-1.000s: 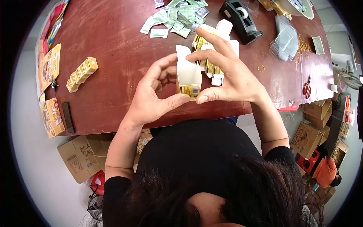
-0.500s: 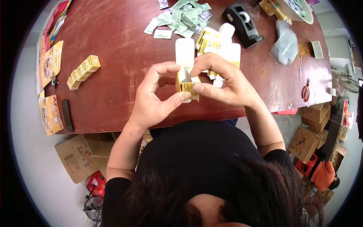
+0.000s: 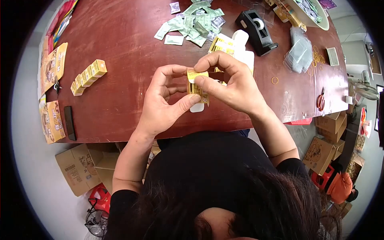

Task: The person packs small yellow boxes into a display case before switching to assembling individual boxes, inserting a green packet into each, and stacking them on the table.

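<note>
Between both hands, above the table near its front edge, is a small yellow carton [image 3: 196,89]. My left hand [image 3: 160,106] is closed around its left side, with the thumb on the front face. My right hand [image 3: 236,86] pinches the carton's top flap, now folded down over the opening with its yellow side up. A white flap [image 3: 197,108] sticks out at the lower end. Just beyond the right hand lie flat yellow and white cartons [image 3: 224,43], partly hidden by the fingers. Farther back is a heap of green and purple sachets [image 3: 192,25].
A row of closed yellow cartons [image 3: 89,77] stands at left, near a black flat object [image 3: 70,123] and printed bags [image 3: 54,116]. Toward the right are a tape dispenser [image 3: 256,32], clear plastic sleeves [image 3: 299,54], rubber bands [image 3: 318,58], scissors [image 3: 321,101] and a bowl of sachets [image 3: 325,24].
The carton's top flap stood upright with its white inside showing; now my right hand has bent it down over the opening. The left hand keeps its hold on the carton.
</note>
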Motion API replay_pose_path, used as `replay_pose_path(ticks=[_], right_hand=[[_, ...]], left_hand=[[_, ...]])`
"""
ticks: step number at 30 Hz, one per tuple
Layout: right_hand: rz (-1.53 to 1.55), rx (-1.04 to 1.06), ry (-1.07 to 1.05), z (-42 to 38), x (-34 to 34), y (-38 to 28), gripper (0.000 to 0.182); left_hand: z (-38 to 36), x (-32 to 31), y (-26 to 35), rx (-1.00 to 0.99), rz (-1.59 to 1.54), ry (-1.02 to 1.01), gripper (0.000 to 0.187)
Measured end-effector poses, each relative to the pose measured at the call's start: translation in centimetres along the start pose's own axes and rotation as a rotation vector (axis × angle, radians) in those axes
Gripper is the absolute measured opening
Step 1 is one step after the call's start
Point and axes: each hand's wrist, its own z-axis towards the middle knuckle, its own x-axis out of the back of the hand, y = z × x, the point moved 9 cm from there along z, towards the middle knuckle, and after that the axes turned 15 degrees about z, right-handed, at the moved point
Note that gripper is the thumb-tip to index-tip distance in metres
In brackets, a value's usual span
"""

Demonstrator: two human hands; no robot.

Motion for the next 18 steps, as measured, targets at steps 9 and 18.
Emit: replay_pose_path(ticks=[9,18], right_hand=[[-0.193,0.117,-0.103,0.6,0.1,-0.6,0.013],[-1.056,0.302,0.023,8.0,2.9,-0.8,0.047]], left_hand=[[0.3,0.7,-0.7,-0.010,-0.087,-0.017,0.052],[1.5,4.1,-2.6,-0.027,-0.248,0.173,0.029]])
